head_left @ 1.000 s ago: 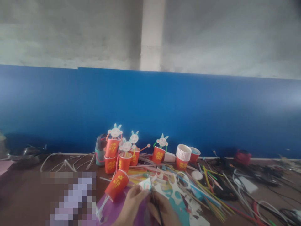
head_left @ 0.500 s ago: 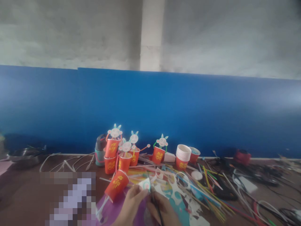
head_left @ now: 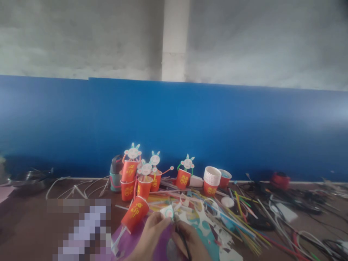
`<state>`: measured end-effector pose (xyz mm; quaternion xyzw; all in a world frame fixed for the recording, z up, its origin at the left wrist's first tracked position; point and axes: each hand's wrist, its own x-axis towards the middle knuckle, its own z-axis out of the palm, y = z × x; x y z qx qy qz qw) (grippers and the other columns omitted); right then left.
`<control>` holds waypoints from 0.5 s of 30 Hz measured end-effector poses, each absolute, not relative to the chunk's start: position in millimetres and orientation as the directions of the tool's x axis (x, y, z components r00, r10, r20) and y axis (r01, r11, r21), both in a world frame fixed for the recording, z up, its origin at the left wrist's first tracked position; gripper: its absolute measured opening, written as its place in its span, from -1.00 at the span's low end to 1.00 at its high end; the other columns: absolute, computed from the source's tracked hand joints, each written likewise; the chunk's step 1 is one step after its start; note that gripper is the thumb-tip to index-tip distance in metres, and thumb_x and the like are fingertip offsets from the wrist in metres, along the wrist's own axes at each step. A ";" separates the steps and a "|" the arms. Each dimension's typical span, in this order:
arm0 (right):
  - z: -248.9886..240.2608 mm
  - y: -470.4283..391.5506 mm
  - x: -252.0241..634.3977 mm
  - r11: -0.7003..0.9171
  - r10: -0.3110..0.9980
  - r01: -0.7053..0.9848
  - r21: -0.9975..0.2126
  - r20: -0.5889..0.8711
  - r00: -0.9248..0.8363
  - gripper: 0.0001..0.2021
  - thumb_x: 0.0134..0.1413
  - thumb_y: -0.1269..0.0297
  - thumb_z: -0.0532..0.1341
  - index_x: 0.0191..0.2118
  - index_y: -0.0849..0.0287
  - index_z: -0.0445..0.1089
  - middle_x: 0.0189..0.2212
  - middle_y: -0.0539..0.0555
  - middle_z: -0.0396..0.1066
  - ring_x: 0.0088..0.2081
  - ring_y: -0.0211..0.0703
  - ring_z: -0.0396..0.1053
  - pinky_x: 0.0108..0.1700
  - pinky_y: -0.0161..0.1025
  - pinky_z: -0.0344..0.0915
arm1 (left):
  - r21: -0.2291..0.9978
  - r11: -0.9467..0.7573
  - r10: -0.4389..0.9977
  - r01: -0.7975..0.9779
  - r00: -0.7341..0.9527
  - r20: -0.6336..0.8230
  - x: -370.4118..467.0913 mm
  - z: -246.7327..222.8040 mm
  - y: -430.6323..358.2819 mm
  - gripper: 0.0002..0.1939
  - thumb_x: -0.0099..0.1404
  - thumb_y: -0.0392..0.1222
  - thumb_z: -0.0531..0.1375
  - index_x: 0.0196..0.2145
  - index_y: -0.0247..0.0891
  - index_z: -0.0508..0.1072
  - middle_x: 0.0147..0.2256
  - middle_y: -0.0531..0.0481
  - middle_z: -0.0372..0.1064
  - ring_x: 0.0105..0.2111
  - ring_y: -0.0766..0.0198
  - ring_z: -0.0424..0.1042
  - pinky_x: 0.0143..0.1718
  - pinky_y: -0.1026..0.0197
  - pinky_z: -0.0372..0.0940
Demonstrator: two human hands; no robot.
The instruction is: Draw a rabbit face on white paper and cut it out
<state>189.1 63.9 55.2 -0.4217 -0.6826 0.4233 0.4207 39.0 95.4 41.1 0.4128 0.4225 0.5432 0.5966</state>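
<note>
Between the thumb and fingers of my left hand (head_left: 153, 230) is a small white paper piece (head_left: 166, 211) with a drawn circle on it. My right hand (head_left: 190, 237) grips dark-handled scissors (head_left: 182, 237), whose blades stand upright against the paper's right edge. Below both hands lies a purple sheet (head_left: 130, 243). A red paper cup (head_left: 135, 214) lies tilted just left of my left hand. To the right of my hands are cut white paper scraps (head_left: 199, 217) with round holes and a teal sheet (head_left: 208, 235).
Behind stand red cups with paper rabbit figures (head_left: 146, 168) and a stack of cups (head_left: 212, 177). Drinking straws or sticks (head_left: 244, 235) spread to the right, with cables (head_left: 282, 221) beyond. A metal bowl (head_left: 29, 178) sits far left. A blue panel (head_left: 174, 123) rises behind the table.
The scissors' handles have shifted slightly and look wider apart beside the paper. My left hand keeps its hold with hardly any movement.
</note>
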 end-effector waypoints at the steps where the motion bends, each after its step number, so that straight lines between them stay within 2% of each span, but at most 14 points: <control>1: 57.0 62.2 190.6 0.290 0.930 0.209 -0.934 0.223 -0.293 -0.71 0.07 0.00 0.14 -0.31 0.07 0.47 -0.46 0.08 0.47 -0.30 0.02 0.39 -0.21 -0.15 0.32 | 0.952 0.068 0.997 -0.299 0.057 -0.054 38.8 40.7 95.6 -0.58 -0.15 0.07 0.41 -0.61 -0.23 0.29 -0.60 0.14 0.22 -0.51 0.32 0.19 -0.42 0.26 0.10; 6: 57.7 59.9 193.5 0.323 0.915 0.188 -0.927 0.255 -0.314 -0.69 0.03 -0.02 0.17 -0.31 0.11 0.46 -0.45 0.06 0.46 -0.32 -0.04 0.37 -0.19 -0.19 0.31 | 0.958 0.054 0.998 -0.280 0.058 -0.040 37.7 41.2 97.0 -0.58 -0.13 0.08 0.41 -0.60 -0.24 0.31 -0.60 0.13 0.21 -0.52 0.33 0.16 -0.42 0.25 0.09; 15: 57.8 65.6 185.9 0.271 0.928 0.215 -0.938 0.195 -0.317 -0.63 0.05 -0.09 0.14 -0.38 0.14 0.45 -0.49 0.03 0.42 -0.41 -0.13 0.33 -0.33 -0.26 0.27 | 0.955 0.065 0.995 -0.289 0.092 -0.040 34.9 42.2 98.5 -0.55 -0.14 0.10 0.42 -0.61 -0.24 0.29 -0.62 0.16 0.21 -0.59 0.39 0.13 -0.52 0.28 0.00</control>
